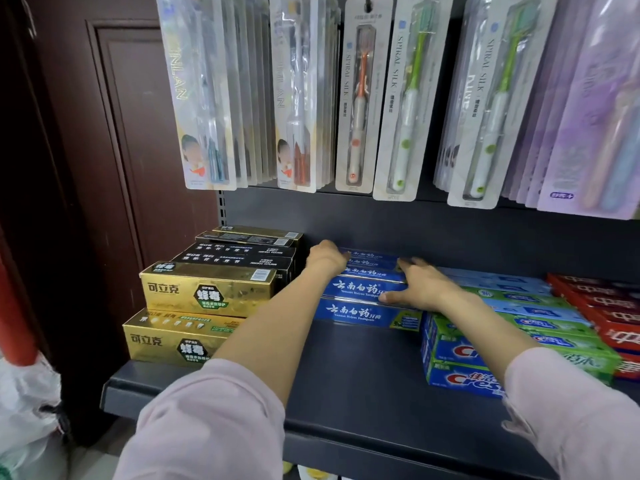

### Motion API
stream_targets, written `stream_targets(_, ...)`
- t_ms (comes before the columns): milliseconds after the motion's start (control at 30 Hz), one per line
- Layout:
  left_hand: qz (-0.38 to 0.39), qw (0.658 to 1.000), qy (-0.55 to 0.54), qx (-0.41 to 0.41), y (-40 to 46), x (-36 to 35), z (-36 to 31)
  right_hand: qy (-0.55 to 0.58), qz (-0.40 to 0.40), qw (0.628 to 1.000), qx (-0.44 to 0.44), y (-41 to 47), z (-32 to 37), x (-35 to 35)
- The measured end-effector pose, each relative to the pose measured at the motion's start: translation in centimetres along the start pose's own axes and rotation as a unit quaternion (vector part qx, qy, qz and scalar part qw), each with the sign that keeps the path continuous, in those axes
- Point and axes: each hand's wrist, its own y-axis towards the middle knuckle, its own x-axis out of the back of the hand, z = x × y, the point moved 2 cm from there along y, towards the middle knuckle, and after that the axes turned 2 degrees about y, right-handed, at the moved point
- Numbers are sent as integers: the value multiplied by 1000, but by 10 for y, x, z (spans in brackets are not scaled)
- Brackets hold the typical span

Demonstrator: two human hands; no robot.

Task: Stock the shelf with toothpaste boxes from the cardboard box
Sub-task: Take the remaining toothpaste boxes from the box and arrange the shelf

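Note:
Several blue toothpaste boxes (pixel 360 289) with white Chinese lettering lie in a row on the dark shelf (pixel 363 386), running back toward the rear panel. My left hand (pixel 325 256) rests at the left end of the rearmost boxes, fingers wrapped over their ends. My right hand (pixel 420 284) lies on top of the row's right end, fingers spread flat, thumb against the front face of one box. The cardboard box is out of view.
Gold and black toothpaste boxes (pixel 207 289) are stacked at the shelf's left. Green-blue Crest boxes (pixel 460 368) and red boxes (pixel 602 306) fill the right. Packaged toothbrushes (pixel 360 98) hang above. A dark door (pixel 121 133) and a white bag (pixel 24 403) are at left.

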Motion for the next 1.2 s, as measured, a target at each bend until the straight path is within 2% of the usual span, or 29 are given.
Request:
stream_targets(133, -19, 1000, 13, 17, 0, -9, 4, 10, -3, 1000, 8, 0, -1, -2)
stream_targets(400, -14, 999, -29, 44, 5, -9, 4, 8, -9, 1000, 9, 1, -1, -3)
stream_targets(700, -9, 999, -38, 29, 7, -8, 5, 18, -4, 1000, 14, 1, 0, -2)
stream_targets(1000, -9, 1000, 7, 11, 0, -8, 9, 21, 6, 1000, 16, 3, -1, -3)
stream_targets(1067, -72, 991, 102, -38, -8, -9, 3, 18, 8, 1000, 19, 3, -2, -5)
stream_targets(1133, -131, 959, 208, -142, -19, -13, -9, 19, 6, 999, 25, 3, -3, -5)
stream_targets(1200, -84, 942, 229, -232, -29, -22, -19, 30, 3, 999, 35, 1, -3, -3)
